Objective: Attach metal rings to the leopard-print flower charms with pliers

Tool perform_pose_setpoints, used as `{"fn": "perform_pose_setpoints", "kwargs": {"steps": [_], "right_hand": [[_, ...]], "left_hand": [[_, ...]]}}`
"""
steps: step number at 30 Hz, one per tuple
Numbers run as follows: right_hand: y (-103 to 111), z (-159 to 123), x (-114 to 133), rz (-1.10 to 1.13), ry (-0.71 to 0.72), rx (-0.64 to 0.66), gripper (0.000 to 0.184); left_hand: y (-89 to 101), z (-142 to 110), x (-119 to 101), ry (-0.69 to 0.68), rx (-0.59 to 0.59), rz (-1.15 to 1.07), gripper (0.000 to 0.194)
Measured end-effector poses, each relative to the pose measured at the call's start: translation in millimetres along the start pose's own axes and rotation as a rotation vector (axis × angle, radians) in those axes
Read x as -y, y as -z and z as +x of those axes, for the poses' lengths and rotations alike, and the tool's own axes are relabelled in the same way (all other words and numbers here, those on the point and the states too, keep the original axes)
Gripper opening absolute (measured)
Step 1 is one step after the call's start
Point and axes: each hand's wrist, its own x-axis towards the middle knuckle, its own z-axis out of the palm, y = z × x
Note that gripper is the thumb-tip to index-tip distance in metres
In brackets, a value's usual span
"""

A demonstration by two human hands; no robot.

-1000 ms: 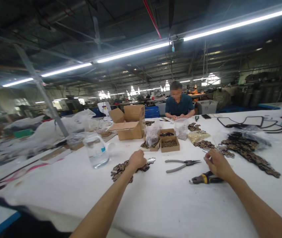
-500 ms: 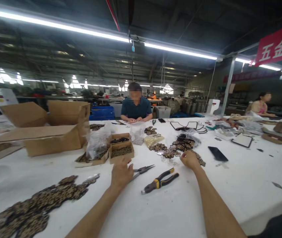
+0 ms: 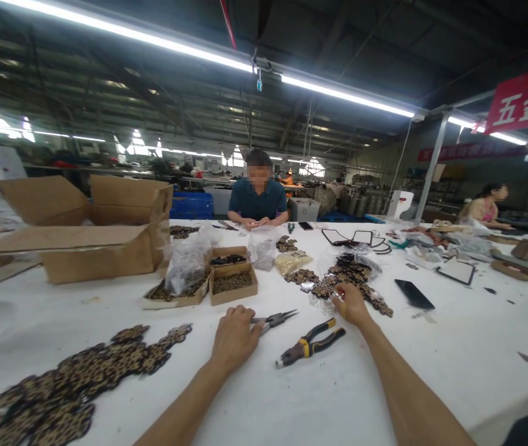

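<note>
Partly, the left hand (image 3: 236, 336) hides the grey-handled pliers (image 3: 276, 319).

I get glare from the tube lights (image 3: 347, 96) beneath a dim roof (image 3: 175, 99); my feed's left edge smears, perhaps lens distortion.

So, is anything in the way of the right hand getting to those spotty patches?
No, nothing visible: the right hand is at the near edge of the leopard-print patches. The yellow-and-black pliers lie nearer the person, out of that path.
</note>
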Motion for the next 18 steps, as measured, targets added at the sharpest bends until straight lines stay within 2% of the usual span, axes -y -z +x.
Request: {"fn": "perform_pose_setpoints", "kwargs": {"steps": [5, 9, 13, 18], "right_hand": [[-11.5, 1.2, 33.9, -0.031, 0.089, -0.026, 0.048], [-19.0, 3.3, 47.9, -0.036, 0.069, -0.009, 0.038], [-10.9, 7.6, 38.7, 0.0, 0.038, 0.024, 0.034], [16.7, 7.1, 3.3, 0.09, -0.036, 0.168, 0.023]], "left_hand": [[5.4, -4.2, -2.6, 0.008, -0.01, 0.007, 0.035], [6.3, -6.4, -2.2, 0.032, -0.01, 0.005, 0.033], [2.2, -5.8, 0.8, 0.013, -0.026, -0.001, 0.033], [-3.4, -2.3, 2.5, 0.011, -0.035, 0.009, 0.034]]}}
